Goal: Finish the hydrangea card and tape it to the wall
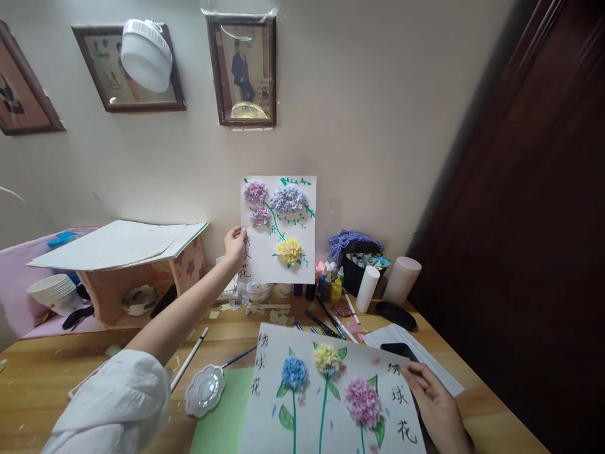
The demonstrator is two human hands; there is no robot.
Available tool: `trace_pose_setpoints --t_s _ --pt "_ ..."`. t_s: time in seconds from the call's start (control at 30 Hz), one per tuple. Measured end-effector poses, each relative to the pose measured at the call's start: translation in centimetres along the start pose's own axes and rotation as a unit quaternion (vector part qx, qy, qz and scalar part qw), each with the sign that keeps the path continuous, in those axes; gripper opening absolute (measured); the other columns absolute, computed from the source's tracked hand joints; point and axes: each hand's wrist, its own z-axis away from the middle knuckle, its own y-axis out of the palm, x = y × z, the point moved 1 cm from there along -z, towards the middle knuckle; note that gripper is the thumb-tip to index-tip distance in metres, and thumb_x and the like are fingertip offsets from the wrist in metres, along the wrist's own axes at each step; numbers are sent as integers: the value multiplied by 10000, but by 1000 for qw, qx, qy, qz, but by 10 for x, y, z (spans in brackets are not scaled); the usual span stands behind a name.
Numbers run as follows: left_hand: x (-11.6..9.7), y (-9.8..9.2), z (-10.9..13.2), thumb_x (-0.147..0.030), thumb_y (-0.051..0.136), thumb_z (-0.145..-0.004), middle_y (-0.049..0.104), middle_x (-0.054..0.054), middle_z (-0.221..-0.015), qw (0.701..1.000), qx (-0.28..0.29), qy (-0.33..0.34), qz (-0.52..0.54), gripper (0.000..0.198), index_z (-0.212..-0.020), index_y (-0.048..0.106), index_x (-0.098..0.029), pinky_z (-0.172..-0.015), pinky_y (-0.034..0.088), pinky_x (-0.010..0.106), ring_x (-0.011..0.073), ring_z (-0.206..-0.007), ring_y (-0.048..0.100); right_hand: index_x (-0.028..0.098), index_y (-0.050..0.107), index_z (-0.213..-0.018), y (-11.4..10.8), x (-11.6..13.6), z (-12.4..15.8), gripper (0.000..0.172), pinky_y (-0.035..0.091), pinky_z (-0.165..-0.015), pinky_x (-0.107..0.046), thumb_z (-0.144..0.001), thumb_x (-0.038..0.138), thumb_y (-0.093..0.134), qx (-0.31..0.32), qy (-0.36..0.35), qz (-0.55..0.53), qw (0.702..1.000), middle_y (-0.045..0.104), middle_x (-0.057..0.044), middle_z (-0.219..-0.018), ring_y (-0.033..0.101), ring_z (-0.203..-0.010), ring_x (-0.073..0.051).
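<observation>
My left hand (235, 243) is stretched forward, pinching the left edge of a white flower picture (302, 236). That sheet stands upright before the wall, with pink, lilac and yellow paper blossoms, green painted vines and black lettering. Closer to me, a larger flower picture (340, 403) is tilted over the table. It carries blue, yellow and pink blossoms on green stems, with lettering down both sides. My right hand (437, 403) grips its right edge, the thumb on the front and some fingers hidden behind the paper.
A wooden table (28, 372) bears a petal-shaped palette (205, 391), a green sheet (222, 416), several pens and brushes, and paint bottles (336, 287). White cylinders (367, 289) and a black bag (354, 268) stand by the wall. At left is a box shelf (108, 296) topped with boards.
</observation>
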Motion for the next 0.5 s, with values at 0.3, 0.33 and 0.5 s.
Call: trace_pose_setpoints --t_s 0.3,0.33,0.5 --pt "-54 -39 51 -138 637 -759 668 8 -835 998 3 3 66 211 -970 622 -137 -807 457 188 76 -765 613 184 570 -855 -2 -7 1 472 509 -641 -271 -624 582 676 -55 -47 10 997 680 -55 -767 636 -769 -221" --pt "-56 -51 65 -134 629 -759 674 11 -815 997 9 -9 70 206 -965 625 -134 -797 465 189 81 -755 620 185 565 -863 -2 -7 2 466 509 -643 -273 -632 575 675 -66 -50 -1 997 675 -54 -778 635 -775 -219" --pt "-50 -107 139 -56 593 -746 662 -16 -642 993 -5 -100 60 149 -869 617 -137 -609 507 161 84 -571 619 194 534 -884 1 -2 16 435 524 -617 -281 -658 535 684 -119 -47 -104 986 654 -50 -828 629 -768 -204"
